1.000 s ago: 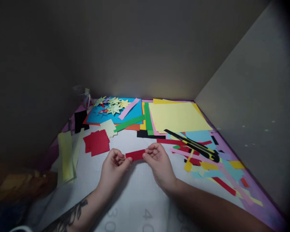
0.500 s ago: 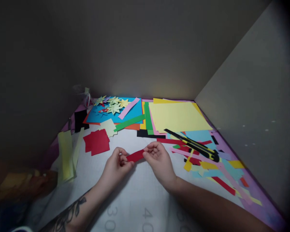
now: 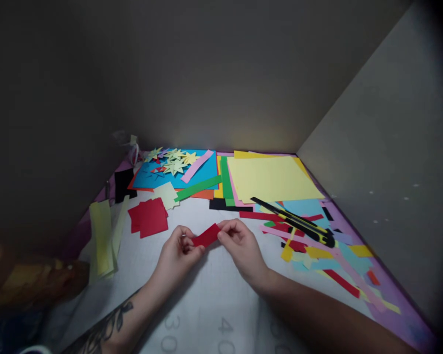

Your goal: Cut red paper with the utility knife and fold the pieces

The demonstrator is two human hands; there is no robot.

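Observation:
A small red paper strip (image 3: 206, 236), apparently folded, is held just above the white mat (image 3: 206, 290). My left hand (image 3: 182, 248) is closed on its left end, thumb in front. At the right end, my right hand (image 3: 239, 246) pinches a corner between thumb and forefinger, the other fingers curled. Left of my left hand lie several overlapping red paper squares (image 3: 149, 217), with pale green squares (image 3: 166, 195) behind them. To the right of my right hand a black and yellow utility knife (image 3: 295, 221) rests on paper scraps.
Folded paper stars (image 3: 175, 166) sit on blue sheets (image 3: 203, 169) at the back left. Pale yellow sheets (image 3: 275, 178) are stacked at the back right. Pale strips (image 3: 102, 238) lie at left, coloured offcuts (image 3: 335, 265) at right. Walls (image 3: 221, 73) enclose the back and right side.
The right end of the red paper strip has tipped up a little. My right hand's fingers have curled and shifted slightly; my left hand has hardly moved.

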